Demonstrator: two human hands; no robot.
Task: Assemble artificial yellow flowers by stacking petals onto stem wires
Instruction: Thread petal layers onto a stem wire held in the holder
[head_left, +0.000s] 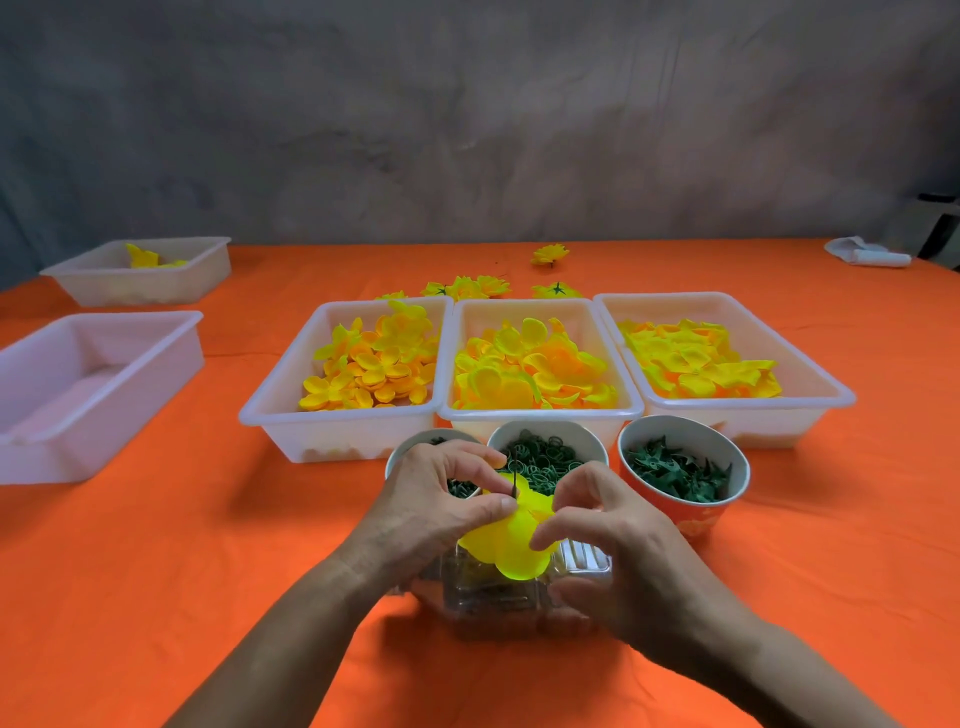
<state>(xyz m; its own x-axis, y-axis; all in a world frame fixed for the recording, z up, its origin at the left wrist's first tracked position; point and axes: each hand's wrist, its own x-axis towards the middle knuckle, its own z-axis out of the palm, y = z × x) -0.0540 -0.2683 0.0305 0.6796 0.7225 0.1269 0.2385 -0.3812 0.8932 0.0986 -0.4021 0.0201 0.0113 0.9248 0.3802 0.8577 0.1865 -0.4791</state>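
A bright yellow petal piece (506, 545) hangs in front of me with a thin dark stem wire (513, 484) poking up through its middle. My left hand (436, 506) pinches the petal and wire from the left. My right hand (613, 530) pinches the petal's right edge. Behind stand three white trays of yellow petals: small cupped ones (371, 364), larger round ones (530, 366) and flat ones (698, 364). Several finished yellow flowers (467, 287) lie beyond the trays.
Three cups hold green parts: one half hidden by my left hand (410, 449), one with rings (545, 454), one with star calyxes (680, 470). A clear plastic box (498, 603) sits under my hands. Two white trays (83, 384) (145, 270) stand left. A white cloth (865, 253) lies far right.
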